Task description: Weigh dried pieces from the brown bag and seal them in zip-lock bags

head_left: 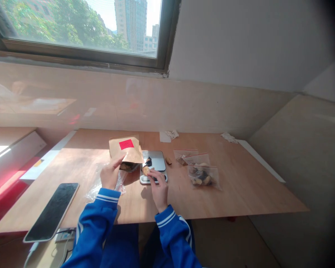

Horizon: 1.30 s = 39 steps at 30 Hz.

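Observation:
My left hand (110,175) is closed on a brown kraft paper pouch (130,153) with a red label, its mouth tilted down toward me. Between the fingertips of my right hand (158,186) is a round tan dried slice (146,171), held over the near edge of a kitchen scale (158,159). Dark pieces (149,161) lie on the scale's silver plate. To the right of the scale, a brown piece (168,160) rests on the table. My right hand partly covers the scale's front panel.
Several zip bags (203,176) with dried pieces lie right of the scale. A crumpled clear plastic bag (96,186) is under my left wrist. A phone (52,212) lies at the table's left edge, above a power strip (64,235). Crumpled tissue (172,134) sits by the wall.

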Available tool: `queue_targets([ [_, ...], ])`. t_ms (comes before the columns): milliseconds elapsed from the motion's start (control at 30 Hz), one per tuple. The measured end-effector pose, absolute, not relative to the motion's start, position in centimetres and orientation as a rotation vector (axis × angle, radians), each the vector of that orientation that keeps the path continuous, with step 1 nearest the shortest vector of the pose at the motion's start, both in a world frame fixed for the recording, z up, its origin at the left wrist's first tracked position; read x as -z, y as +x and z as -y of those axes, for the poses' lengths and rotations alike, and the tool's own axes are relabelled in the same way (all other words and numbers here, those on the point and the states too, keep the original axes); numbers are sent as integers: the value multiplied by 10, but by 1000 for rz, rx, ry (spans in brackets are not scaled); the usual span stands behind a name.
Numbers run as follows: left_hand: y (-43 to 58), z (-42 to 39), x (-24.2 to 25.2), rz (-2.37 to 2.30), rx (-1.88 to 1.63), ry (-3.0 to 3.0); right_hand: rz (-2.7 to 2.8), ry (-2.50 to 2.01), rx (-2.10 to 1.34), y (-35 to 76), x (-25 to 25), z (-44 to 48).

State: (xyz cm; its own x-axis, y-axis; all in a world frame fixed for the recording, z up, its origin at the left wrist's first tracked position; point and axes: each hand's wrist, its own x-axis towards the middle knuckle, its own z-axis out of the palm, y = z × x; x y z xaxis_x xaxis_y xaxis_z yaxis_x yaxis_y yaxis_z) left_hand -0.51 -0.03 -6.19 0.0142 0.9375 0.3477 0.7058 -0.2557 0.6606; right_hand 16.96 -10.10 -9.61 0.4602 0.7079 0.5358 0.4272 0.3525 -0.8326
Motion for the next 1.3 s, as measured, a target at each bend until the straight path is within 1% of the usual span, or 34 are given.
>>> queue_targets([
  [167,0,1,62,-1690,-1086,1968,1015,-1255,-342,206,105,78],
  [300,0,1,60,-1699,-1078,1968,1004,-1260,-442,221,112,55],
  [433,-3,-1,59,-1718,-1050,1972,1049,-1336,-425,230,118,43],
  [667,-6,-1,60,-1691,-1055,1999,1016,-1297,-481,241,118,33],
  [900,-7,0,57,-1656,-1057,1979,1262,-1468,-260,264,121,19],
  [1067,-8,0,57,-1662,-1049,1987,1292,-1625,-83,282,138,28],
  [1200,-7,2,57,-1654,-1061,1975,1355,-1723,-82,291,151,39],
  [1300,-6,3,57,-1633,-1066,1962,1329,-1711,-93,292,150,42],
])
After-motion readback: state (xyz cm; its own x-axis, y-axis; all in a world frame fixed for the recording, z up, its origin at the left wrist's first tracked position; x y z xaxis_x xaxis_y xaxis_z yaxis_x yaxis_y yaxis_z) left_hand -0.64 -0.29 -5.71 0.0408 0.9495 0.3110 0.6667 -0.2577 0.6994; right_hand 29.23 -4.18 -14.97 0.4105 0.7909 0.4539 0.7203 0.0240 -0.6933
